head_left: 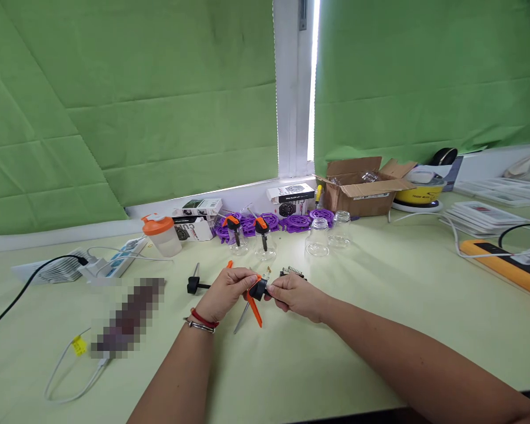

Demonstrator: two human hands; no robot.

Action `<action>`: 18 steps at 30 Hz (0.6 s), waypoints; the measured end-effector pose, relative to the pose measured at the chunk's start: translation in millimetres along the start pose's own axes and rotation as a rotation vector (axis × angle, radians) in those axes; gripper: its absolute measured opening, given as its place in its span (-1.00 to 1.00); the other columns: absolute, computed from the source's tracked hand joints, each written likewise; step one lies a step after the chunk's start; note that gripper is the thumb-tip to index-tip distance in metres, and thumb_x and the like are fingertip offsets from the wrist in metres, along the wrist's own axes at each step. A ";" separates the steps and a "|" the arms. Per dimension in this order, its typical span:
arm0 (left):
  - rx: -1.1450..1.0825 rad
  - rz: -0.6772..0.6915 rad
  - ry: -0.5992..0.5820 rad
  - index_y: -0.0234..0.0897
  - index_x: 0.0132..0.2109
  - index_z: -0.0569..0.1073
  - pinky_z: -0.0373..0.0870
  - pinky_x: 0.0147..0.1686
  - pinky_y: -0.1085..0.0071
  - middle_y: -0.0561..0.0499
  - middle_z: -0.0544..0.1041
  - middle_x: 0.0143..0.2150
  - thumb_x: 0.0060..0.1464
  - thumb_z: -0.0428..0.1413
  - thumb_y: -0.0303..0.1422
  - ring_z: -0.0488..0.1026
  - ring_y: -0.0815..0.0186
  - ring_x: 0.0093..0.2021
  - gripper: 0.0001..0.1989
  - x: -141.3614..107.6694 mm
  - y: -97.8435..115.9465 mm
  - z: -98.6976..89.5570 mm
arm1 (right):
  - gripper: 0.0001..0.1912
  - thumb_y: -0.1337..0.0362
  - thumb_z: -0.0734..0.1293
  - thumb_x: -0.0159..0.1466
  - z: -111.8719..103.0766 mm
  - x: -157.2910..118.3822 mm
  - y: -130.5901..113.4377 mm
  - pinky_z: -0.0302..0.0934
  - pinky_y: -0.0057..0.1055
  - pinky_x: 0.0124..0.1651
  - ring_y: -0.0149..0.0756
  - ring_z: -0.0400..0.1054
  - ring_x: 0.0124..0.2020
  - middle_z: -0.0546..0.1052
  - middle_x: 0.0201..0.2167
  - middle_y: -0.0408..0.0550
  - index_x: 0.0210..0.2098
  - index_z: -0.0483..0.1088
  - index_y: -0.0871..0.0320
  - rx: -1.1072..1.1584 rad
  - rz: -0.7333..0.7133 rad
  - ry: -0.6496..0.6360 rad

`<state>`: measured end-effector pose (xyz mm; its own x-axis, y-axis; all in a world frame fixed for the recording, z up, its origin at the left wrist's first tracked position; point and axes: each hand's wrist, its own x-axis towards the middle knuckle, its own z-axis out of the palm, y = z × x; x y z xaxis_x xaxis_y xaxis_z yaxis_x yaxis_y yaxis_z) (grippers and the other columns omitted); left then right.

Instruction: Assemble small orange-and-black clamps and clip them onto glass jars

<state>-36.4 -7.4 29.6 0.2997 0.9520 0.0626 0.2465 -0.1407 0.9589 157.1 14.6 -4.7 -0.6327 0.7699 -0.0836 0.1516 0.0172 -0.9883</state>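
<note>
Green covering behind pale green counter (362, 347). Left hand (229, 290) pinching orange-and-black pump head (258, 288) by its orange part; right hand (297, 296) pinching its black end, both above counter, near its middle. Another pump head (193, 285) lying left of left hand. Springs (292, 272) just behind right hand. Farther back: two glass bottles (265, 247) with pump heads, two open ones (318, 241), purple parts (297, 222), open carton (365, 197).

Four jars (317, 241) stand in a row across the tabletop (401, 330), right of a bottle (166, 240). A spring (293, 271) lies before them; an open box (364, 200) sits behind, to the right. A power strip (126, 259) lies left of the bottle.
</note>
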 end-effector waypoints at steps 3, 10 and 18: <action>-0.016 -0.065 0.055 -0.34 -0.39 0.51 0.27 -0.46 0.50 0.04 0.46 -0.50 0.06 0.10 -0.23 0.29 0.44 -0.51 -0.75 2.7 -4.4 1.7 | -0.73 0.12 0.21 0.26 6.4 2.8 2.3 -0.18 -0.51 -0.60 -0.56 -0.08 -0.71 0.31 -0.71 -0.27 -0.45 0.27 0.17 0.084 0.057 0.079; -0.091 -0.157 0.072 -0.35 -0.35 0.53 0.29 -0.46 0.48 0.03 0.48 -0.47 0.00 0.14 -0.21 0.35 0.41 -0.48 -0.75 6.0 -11.4 5.3 | -0.89 0.29 0.21 0.22 10.3 5.6 1.8 -0.07 -0.57 -0.63 -0.56 0.12 -0.70 0.43 -0.61 -0.18 -0.42 0.20 0.17 0.273 0.170 0.153; -0.028 -0.070 0.068 -0.35 -0.35 0.55 0.30 -0.36 0.44 0.00 0.51 -0.42 -0.01 0.14 -0.23 0.37 0.36 -0.41 -0.76 4.7 -6.8 8.4 | -0.84 0.21 0.22 0.25 11.3 4.4 6.4 -0.18 -0.61 -0.68 -0.58 0.08 -0.71 0.43 -0.59 -0.17 -0.38 0.18 0.15 0.266 0.214 0.131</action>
<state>-29.0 -4.2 21.0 0.2196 0.9755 0.0126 0.2384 -0.0662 0.9689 146.7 10.9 -12.8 -0.5026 0.8135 -0.2925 0.0569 -0.3065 -0.9502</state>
